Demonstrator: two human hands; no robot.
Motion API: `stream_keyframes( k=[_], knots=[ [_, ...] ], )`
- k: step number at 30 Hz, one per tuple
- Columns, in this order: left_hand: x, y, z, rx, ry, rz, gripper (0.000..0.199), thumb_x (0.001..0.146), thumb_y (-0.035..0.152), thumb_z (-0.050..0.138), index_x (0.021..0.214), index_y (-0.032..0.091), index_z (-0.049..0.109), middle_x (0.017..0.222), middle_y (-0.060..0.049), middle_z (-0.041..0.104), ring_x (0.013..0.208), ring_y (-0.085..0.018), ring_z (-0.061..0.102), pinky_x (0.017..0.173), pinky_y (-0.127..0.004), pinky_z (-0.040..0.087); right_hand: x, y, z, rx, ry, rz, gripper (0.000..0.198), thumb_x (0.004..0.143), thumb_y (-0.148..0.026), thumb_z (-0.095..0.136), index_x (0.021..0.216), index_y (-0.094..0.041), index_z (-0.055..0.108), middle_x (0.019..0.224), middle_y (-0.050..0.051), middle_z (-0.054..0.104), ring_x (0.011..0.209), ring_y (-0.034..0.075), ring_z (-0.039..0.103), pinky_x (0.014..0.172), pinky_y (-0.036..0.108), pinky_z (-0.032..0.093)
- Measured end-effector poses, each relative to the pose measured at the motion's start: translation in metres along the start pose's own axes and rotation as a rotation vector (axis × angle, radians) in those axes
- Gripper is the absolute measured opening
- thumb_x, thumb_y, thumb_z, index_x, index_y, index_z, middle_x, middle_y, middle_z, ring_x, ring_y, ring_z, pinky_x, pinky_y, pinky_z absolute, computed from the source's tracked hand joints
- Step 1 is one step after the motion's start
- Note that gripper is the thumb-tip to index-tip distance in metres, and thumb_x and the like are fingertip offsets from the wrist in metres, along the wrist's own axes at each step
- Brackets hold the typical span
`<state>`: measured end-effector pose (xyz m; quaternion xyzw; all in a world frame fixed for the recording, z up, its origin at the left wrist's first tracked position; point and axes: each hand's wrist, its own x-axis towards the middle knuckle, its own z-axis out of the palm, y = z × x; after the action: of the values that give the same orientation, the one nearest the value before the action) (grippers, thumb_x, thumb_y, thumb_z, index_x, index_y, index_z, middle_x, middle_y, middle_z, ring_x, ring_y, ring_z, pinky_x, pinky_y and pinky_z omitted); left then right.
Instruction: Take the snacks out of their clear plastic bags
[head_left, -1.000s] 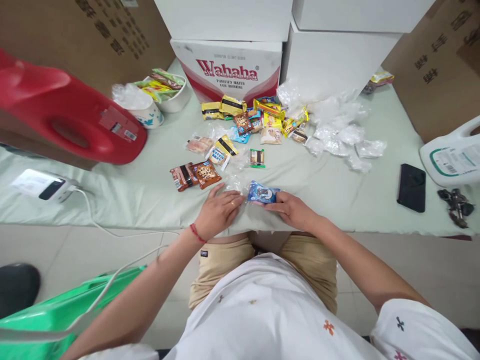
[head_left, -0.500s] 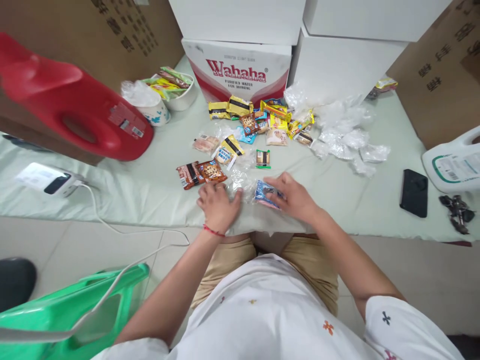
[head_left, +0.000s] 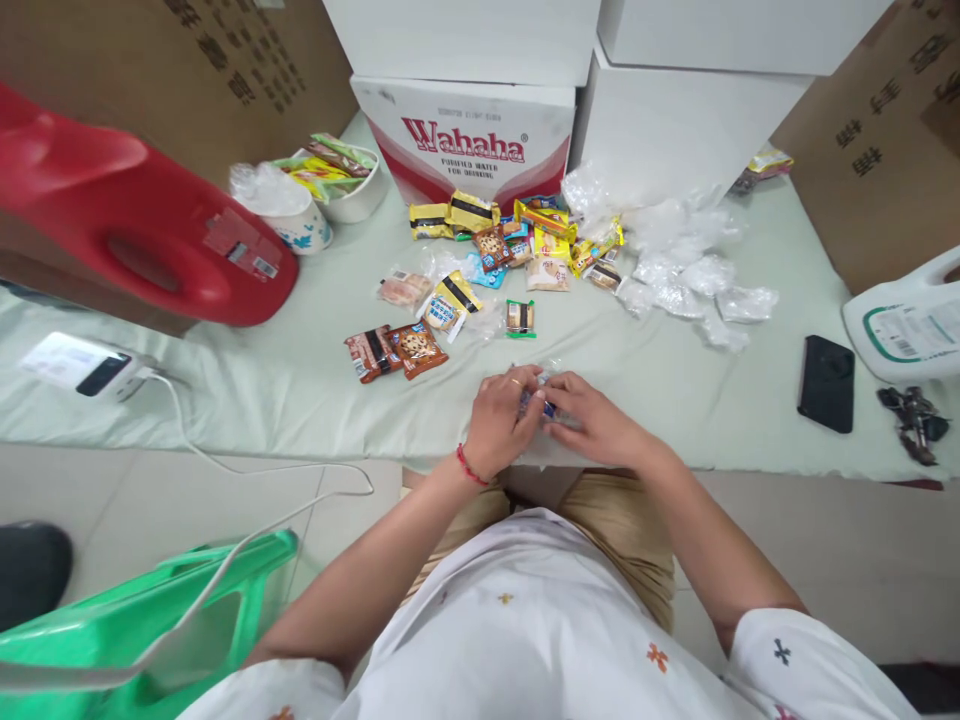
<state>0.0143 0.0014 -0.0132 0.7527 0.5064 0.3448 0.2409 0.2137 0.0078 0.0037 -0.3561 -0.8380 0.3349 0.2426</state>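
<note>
Close to the table's front edge, my left hand (head_left: 501,418) and my right hand (head_left: 592,418) meet with fingers curled round a small blue snack packet (head_left: 550,408). Clear plastic (head_left: 553,368) shows around the packet and past my fingertips; most of both is covered by my hands. Just beyond my hands lies a small biscuit packet with green ends (head_left: 520,318). To the left are a brown cookie packet (head_left: 417,348), a dark red-brown packet (head_left: 371,354) and a yellow and white packet (head_left: 452,303).
A heap of snack packets (head_left: 491,247) lies before the Wahaha box (head_left: 469,140). Knotted clear plastic bags (head_left: 682,265) are piled at right, with a phone (head_left: 826,384) and white jug (head_left: 911,325) beyond. A red jug (head_left: 150,215), paper cup (head_left: 300,220) and white device (head_left: 82,362) stand left.
My left hand has moved right, from the clear plastic beside the brown packets to the blue packet. The clear plastic is now gathered at my hands. My right hand has shifted slightly.
</note>
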Motion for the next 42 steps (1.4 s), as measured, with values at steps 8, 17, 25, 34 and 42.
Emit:
stream_keyframes(
  k=[8,17,25,34,42],
  knots=[
    [-0.018,-0.031,0.01,0.131,-0.084,0.162,0.044,0.104,0.019,0.04,0.143,0.025,0.057,0.138,-0.009,0.071,0.138,-0.021,0.06,0.126,-0.052,0.025,-0.066,0.041,-0.049,-0.296,0.236,0.166,0.051,0.096,-0.015,0.049,0.142,-0.03,0.064,0.143,0.015,0.056,0.121,0.029,0.059,0.103,0.053,0.053],
    [-0.019,-0.004,0.013,0.337,0.012,0.168,0.051,0.092,0.005,0.051,0.132,0.031,0.069,0.122,-0.005,0.079,0.131,-0.027,0.062,0.108,-0.05,0.037,-0.051,0.024,-0.009,-0.04,0.166,-0.106,0.028,0.107,-0.028,0.047,0.113,-0.027,0.074,0.112,0.01,0.07,0.094,0.02,0.065,0.079,0.035,0.056],
    [-0.015,-0.02,0.017,0.117,0.044,0.244,0.047,0.087,0.0,0.044,0.121,0.021,0.069,0.114,-0.008,0.078,0.114,-0.021,0.068,0.102,-0.04,0.047,0.002,0.015,-0.038,0.017,0.27,-0.041,0.021,0.105,-0.026,0.05,0.114,-0.022,0.069,0.096,0.006,0.067,0.087,0.019,0.063,0.082,0.033,0.053],
    [-0.015,-0.029,0.021,-0.001,0.099,0.275,0.044,0.088,0.0,0.044,0.115,0.021,0.071,0.108,-0.006,0.078,0.111,-0.019,0.069,0.106,-0.041,0.049,-0.077,0.025,-0.013,-0.137,0.043,-0.086,0.043,0.099,-0.021,0.059,0.141,-0.029,0.06,0.145,0.015,0.056,0.124,0.028,0.057,0.1,0.047,0.053],
    [-0.016,-0.026,0.026,-0.028,0.051,0.229,0.041,0.081,0.002,0.044,0.107,0.023,0.068,0.105,-0.004,0.077,0.109,-0.018,0.07,0.119,-0.047,0.041,-0.021,0.021,0.018,0.305,0.333,0.202,0.022,0.097,-0.042,0.065,0.095,-0.021,0.074,0.077,0.001,0.063,0.065,0.014,0.054,0.061,0.027,0.044]
  ],
)
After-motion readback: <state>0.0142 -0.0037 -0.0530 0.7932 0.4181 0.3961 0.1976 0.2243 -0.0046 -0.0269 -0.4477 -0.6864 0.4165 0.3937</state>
